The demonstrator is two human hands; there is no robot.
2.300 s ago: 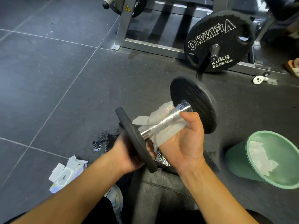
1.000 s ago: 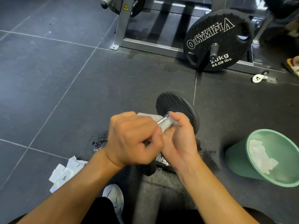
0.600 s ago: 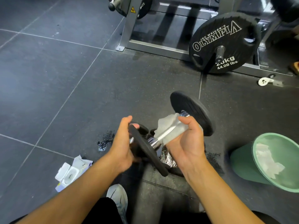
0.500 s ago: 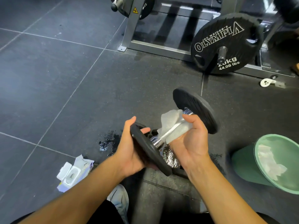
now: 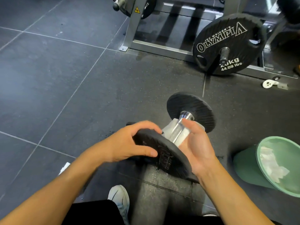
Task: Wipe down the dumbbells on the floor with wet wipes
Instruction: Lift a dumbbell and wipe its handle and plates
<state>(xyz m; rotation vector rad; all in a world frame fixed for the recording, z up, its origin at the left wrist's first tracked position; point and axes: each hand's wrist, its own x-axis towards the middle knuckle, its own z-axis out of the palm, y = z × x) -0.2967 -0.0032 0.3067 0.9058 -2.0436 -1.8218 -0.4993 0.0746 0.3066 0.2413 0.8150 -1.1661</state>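
one dumbbell [image 5: 183, 132], one bin [image 5: 248, 166], two hands [image 5: 129, 143]

the dumbbell [image 5: 181, 135] has a shiny knurled metal handle and matt black rubbery plates; the wet wipe [image 5: 170, 129] looks thin white cloth; lower right, a smooth green plastic bin [image 5: 246, 168].

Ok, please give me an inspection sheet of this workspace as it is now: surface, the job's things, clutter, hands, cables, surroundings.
Surface: dark floor, tiled at left, speckled mat under the work.
Job's things: dumbbell held up off the floor; wet wipe wrapped around its chrome handle.
Clutter: green bin at right with used wipes inside; small white part near the rack.
Hands: left hand grips the near plate; right hand presses the wipe to the handle.
Cables: nothing seen.
Surroundings: grey rack; Olympia weight plate on a peg; a shoe below.
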